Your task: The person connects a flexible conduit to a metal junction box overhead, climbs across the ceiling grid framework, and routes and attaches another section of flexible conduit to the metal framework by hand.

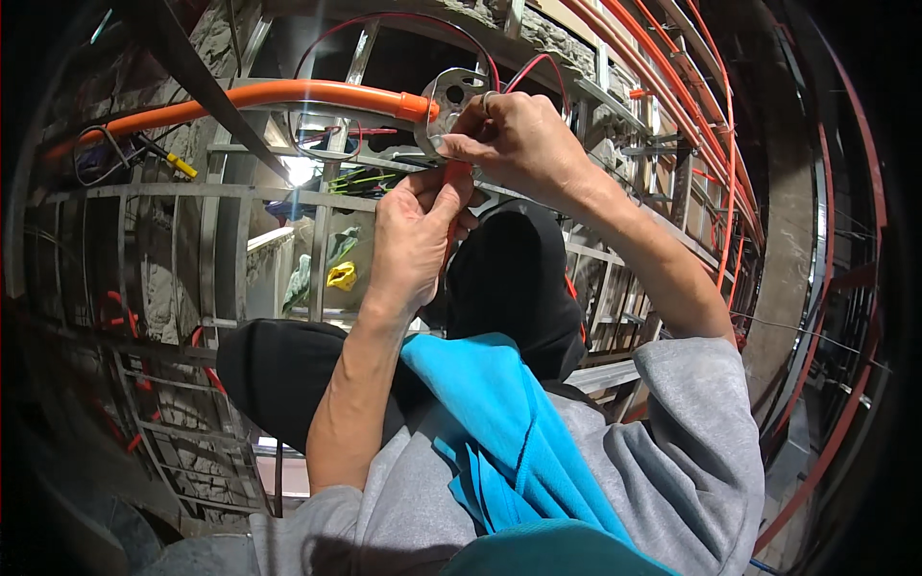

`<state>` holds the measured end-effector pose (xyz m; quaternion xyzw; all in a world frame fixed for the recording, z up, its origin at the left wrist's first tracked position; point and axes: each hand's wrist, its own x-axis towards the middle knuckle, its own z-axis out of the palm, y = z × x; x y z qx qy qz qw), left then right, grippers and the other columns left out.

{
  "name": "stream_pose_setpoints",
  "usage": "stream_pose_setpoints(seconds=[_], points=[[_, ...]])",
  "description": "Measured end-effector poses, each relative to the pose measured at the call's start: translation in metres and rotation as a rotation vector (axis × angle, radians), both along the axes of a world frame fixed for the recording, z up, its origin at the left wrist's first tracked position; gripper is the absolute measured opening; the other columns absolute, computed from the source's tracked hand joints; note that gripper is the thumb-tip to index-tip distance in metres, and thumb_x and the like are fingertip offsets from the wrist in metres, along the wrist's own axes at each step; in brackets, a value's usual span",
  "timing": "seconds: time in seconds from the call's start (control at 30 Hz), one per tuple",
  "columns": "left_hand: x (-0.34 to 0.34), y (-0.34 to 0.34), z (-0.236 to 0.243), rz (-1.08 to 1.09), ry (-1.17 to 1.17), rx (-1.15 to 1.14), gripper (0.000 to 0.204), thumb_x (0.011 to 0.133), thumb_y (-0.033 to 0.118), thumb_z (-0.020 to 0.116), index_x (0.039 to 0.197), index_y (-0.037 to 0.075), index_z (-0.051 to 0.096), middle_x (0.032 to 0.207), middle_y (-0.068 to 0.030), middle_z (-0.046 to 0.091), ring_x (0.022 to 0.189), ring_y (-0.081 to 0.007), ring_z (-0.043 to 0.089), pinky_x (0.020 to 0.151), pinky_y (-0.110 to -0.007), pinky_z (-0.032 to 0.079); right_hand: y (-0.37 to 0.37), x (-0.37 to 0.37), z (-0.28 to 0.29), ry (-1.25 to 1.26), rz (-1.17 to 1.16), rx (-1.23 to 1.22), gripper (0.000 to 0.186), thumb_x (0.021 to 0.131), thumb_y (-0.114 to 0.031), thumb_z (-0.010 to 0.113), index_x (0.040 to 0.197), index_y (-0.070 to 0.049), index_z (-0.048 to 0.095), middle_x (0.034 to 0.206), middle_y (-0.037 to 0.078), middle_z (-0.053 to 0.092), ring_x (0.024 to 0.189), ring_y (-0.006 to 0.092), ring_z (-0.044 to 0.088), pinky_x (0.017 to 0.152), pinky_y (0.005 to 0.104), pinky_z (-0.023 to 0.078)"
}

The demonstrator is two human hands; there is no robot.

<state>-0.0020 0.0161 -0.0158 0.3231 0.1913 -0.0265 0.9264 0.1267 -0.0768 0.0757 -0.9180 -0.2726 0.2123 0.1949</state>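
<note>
A round metal junction box (455, 93) with holes in its face sits at the end of an orange conduit (317, 91) coming from the left. My right hand (523, 134) is closed at the box's right edge, thumb and fingers pinching there. Just below, my left hand (415, 226) wraps round a red-orange tube (456, 178) that runs down from the box. The tube's lower part is mostly hidden by that hand. Thin red and black wires (408, 16) loop out of the box on both sides.
Metal framing like a ladder (279, 195) spans the view behind my hands. Several orange conduits (663, 82) run along the upper right. A yellow-handled tool (181, 165) lies at the left, and a yellow cloth-like item (342, 276) is below. A blue cloth (509, 413) hangs over my grey shirt.
</note>
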Motion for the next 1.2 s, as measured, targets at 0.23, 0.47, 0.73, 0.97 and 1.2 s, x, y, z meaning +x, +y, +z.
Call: stream_pose_setpoints(seconds=[0.23, 0.47, 0.73, 0.97, 1.2], points=[[0.001, 0.003, 0.006, -0.007, 0.006, 0.044, 0.024, 0.099, 0.020, 0.067, 0.109, -0.001, 0.064, 0.088, -0.0057, 0.071, 0.066, -0.0071, 0.062, 0.060, -0.020, 0.049, -0.009, 0.014, 0.006, 0.490, -0.135, 0.161, 0.029, 0.091, -0.027, 0.077, 0.108, -0.003, 0.073, 0.074, 0.001, 0.068, 0.059, 0.0056, 0.057, 0.053, 0.0251, 0.046], [0.001, 0.002, 0.005, 0.006, -0.004, 0.020, 0.026, 0.099, 0.021, 0.068, 0.109, -0.002, 0.063, 0.086, -0.0065, 0.071, 0.066, -0.0082, 0.063, 0.060, -0.021, 0.050, -0.006, 0.012, -0.003, 0.048, 0.095, -0.003, 0.036, 0.089, -0.035, 0.078, 0.104, -0.003, 0.075, 0.085, 0.009, 0.074, 0.073, 0.0103, 0.067, 0.066, 0.0284, 0.054], [0.002, 0.001, 0.005, 0.017, 0.016, 0.008, 0.025, 0.098, 0.017, 0.069, 0.110, -0.004, 0.063, 0.088, -0.0077, 0.071, 0.071, -0.0102, 0.066, 0.066, -0.022, 0.055, -0.012, 0.024, -0.001, 0.397, -0.024, 0.075, 0.035, 0.088, -0.033, 0.080, 0.106, -0.004, 0.075, 0.080, 0.006, 0.072, 0.069, 0.0089, 0.064, 0.062, 0.0265, 0.052], [0.003, -0.001, 0.007, 0.104, 0.007, 0.048, 0.023, 0.093, 0.010, 0.073, 0.108, -0.006, 0.065, 0.092, -0.0088, 0.071, 0.076, -0.0116, 0.068, 0.069, -0.025, 0.058, -0.008, 0.016, -0.004, 0.125, 0.080, 0.042, 0.030, 0.088, -0.028, 0.080, 0.107, -0.004, 0.075, 0.075, -0.001, 0.068, 0.057, 0.0034, 0.056, 0.051, 0.0222, 0.044], [0.003, -0.001, 0.011, 0.063, 0.012, 0.062, 0.022, 0.095, 0.010, 0.071, 0.108, -0.005, 0.064, 0.090, -0.0075, 0.070, 0.076, -0.0106, 0.066, 0.070, -0.024, 0.056, -0.012, 0.022, -0.001, 0.533, -0.073, 0.213, 0.031, 0.089, -0.027, 0.079, 0.112, -0.006, 0.073, 0.075, 0.000, 0.068, 0.054, 0.0032, 0.054, 0.048, 0.0206, 0.043]])
